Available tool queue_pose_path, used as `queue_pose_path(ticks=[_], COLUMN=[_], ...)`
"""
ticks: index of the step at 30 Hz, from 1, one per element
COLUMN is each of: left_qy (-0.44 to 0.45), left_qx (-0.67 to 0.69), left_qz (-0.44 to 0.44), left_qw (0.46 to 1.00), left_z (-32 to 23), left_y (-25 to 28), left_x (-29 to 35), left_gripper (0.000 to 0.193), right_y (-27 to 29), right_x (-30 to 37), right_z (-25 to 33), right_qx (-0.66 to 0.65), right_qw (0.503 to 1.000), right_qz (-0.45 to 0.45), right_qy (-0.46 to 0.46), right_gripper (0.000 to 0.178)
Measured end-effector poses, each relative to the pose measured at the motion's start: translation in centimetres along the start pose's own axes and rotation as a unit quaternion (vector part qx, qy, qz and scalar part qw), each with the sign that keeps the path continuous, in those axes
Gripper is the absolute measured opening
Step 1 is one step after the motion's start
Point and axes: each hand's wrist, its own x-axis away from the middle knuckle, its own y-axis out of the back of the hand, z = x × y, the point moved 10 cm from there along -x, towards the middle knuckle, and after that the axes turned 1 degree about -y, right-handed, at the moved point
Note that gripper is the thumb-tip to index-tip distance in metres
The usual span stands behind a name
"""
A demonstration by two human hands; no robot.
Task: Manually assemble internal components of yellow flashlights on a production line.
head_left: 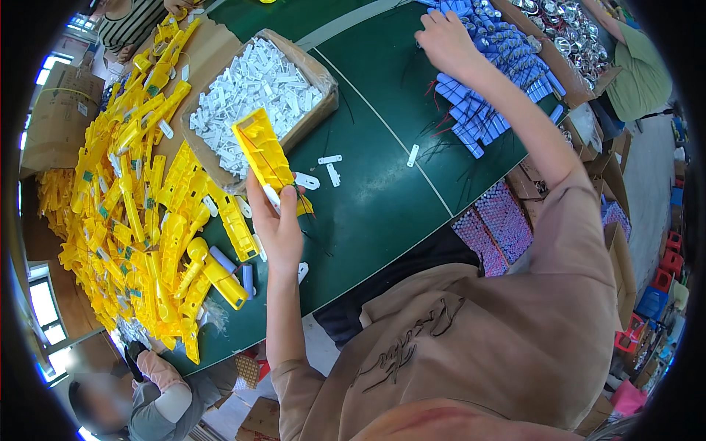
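My left hand [278,228] is closed around a yellow plastic shell [263,151], a long open half with its hollow side showing. A white piece and thin dark and red wires show by my fingers at its lower end. At the far side of the table, my right hand [446,45] reaches to the left edge of a pile of blue cylindrical batteries [471,110] with thin wires. Its fingers are bent inward, and what they hold, if anything, is hidden. Beside my left hand stands a cardboard box [323,88] of small white plastic pieces [254,81].
Yellow shells [132,213] are heaped along the left of the green table [375,184]. Loose white pieces [333,174] lie mid-table. Boxes of shiny round metal parts [566,37] stand at far right. Co-workers sit at the lower left [158,397], upper left and upper right.
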Motion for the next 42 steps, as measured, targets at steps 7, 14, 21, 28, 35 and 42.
queue_pose_path(ticks=[7,14,21,28,35,42], left_qy=[0.04,0.059,-0.01,0.021,0.025,0.007], left_qx=[0.049,0.106,0.088,0.081,0.055,0.039], left_qz=[-0.017,0.017,-0.006,0.0,-0.017,-0.025], left_qw=[0.998,0.992,0.996,0.996,0.998,0.999], left_z=[1.7,2.5,0.8,2.2,2.5,3.0], left_y=[0.9,0.5,0.4,0.2,0.3,0.2], left_x=[0.2,0.3,0.3,0.8,0.8,0.8], left_gripper=[0.046,0.054,0.054,0.052,0.053,0.053], right_y=[-5.1,9.5,9.7,9.4,7.6,8.5], right_x=[-1.2,-2.4,-1.6,-1.4,-1.6,-1.6], right_z=[1.9,9.3,19.9,20.5,21.0,21.0], right_qx=[0.131,-0.4,-0.671,-0.599,-0.652,-0.584], right_qw=[0.972,0.896,0.734,0.772,0.735,0.781], right_qz=[0.099,-0.168,-0.092,-0.206,-0.128,-0.191], right_qy=[0.167,0.093,-0.05,-0.058,-0.136,-0.111], right_gripper=[0.009,0.01,0.017,0.01,0.01,0.008])
